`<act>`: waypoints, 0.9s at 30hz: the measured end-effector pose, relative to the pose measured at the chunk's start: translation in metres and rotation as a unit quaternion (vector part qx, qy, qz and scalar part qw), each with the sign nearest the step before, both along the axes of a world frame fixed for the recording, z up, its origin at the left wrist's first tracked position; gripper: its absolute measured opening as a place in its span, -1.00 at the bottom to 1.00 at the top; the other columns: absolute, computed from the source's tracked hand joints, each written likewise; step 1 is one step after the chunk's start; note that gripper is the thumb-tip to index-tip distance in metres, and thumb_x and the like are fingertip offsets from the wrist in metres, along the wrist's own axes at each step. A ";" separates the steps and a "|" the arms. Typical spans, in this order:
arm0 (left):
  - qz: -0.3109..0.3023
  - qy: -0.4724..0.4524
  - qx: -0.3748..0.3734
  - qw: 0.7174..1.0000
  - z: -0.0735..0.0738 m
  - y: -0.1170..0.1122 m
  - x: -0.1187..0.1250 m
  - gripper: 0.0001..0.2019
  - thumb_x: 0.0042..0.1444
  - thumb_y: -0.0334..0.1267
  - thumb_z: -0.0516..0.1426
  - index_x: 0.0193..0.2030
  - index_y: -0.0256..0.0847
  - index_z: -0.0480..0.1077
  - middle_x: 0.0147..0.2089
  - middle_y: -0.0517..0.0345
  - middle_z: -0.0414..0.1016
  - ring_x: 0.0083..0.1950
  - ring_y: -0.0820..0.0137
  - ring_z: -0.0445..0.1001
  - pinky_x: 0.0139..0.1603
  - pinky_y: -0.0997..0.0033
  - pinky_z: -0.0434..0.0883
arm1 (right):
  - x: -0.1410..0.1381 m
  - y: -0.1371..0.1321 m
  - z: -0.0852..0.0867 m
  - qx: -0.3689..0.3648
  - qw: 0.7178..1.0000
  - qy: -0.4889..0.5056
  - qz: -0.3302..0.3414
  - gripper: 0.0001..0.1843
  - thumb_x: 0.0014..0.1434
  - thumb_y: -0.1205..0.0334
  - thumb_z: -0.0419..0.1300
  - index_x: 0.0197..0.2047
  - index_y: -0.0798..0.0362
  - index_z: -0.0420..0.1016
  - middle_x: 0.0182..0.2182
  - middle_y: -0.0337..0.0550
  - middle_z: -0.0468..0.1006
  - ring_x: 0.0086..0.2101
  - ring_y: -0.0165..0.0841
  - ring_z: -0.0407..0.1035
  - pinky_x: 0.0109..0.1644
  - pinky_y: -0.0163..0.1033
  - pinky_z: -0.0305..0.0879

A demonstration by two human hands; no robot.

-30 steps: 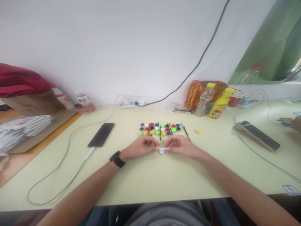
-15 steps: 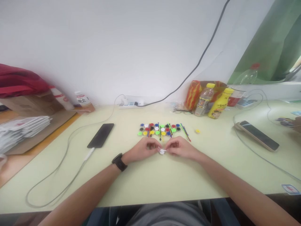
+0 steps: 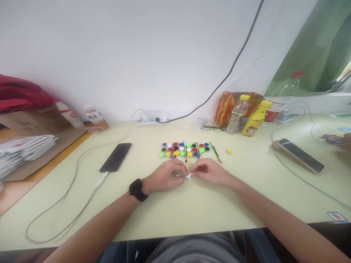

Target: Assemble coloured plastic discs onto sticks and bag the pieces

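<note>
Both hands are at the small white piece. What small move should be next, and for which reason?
I would perhaps steady the small white piece with the left hand and adjust it gently with the right hand, because both hands meet at it, while the coloured discs lie beyond them.

The left grip (image 3: 166,177) and right grip (image 3: 210,171) partly hid the small white piece (image 3: 188,176), its details blurred, while the view's left edge cut off the red cloth (image 3: 24,94).

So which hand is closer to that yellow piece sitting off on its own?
Right. Your right hand is left of the lone yellow piece and closer to you; your left hand is farther left.
</note>
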State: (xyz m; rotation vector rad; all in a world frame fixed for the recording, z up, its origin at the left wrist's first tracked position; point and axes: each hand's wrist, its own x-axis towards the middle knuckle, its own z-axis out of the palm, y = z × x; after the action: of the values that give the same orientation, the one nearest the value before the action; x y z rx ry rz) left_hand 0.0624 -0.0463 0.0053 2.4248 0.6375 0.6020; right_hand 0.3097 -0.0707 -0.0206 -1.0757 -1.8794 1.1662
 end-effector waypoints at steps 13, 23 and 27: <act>0.017 -0.053 -0.035 0.998 -0.003 0.000 -0.002 -0.73 0.17 -0.39 0.19 0.01 -0.09 0.49 0.11 0.06 0.52 0.12 0.18 0.47 0.18 0.15 0.39 | -0.001 -0.009 0.010 0.091 0.982 -0.131 -0.106 -0.74 0.32 0.12 0.19 -0.04 0.04 0.61 -0.30 -0.14 0.58 -0.41 -0.35 0.38 -0.31 -0.24 0.28; 0.116 -0.118 -0.033 0.986 -0.011 0.009 -0.006 -0.77 0.29 -0.30 0.15 0.06 -0.09 0.50 0.06 0.06 0.53 -0.04 0.24 0.41 0.05 0.18 0.36 | 0.005 -0.017 0.040 -0.084 0.994 0.009 -0.069 -0.18 0.41 -0.33 -0.05 -0.74 0.02 0.13 -0.72 -0.30 0.11 -0.60 -0.45 0.01 -0.37 -0.22 0.07; 0.135 -0.138 -0.016 0.981 -0.011 0.011 -0.005 -0.83 0.36 -0.23 0.14 0.01 -0.13 0.50 -0.02 0.06 0.53 -0.05 0.26 0.42 0.05 0.21 0.36 | 0.014 -0.005 0.036 -0.047 0.981 0.024 -0.186 -0.25 0.35 -0.35 0.05 -0.67 0.04 0.27 -0.66 -0.28 0.21 -0.54 -0.42 0.08 -0.36 -0.22 0.06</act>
State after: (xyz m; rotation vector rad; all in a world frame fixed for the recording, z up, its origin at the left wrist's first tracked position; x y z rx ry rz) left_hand 0.0571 -0.0355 -0.0057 2.1846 0.8546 1.0098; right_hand 0.3241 -0.0761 0.0156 -1.3681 -1.5127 1.0567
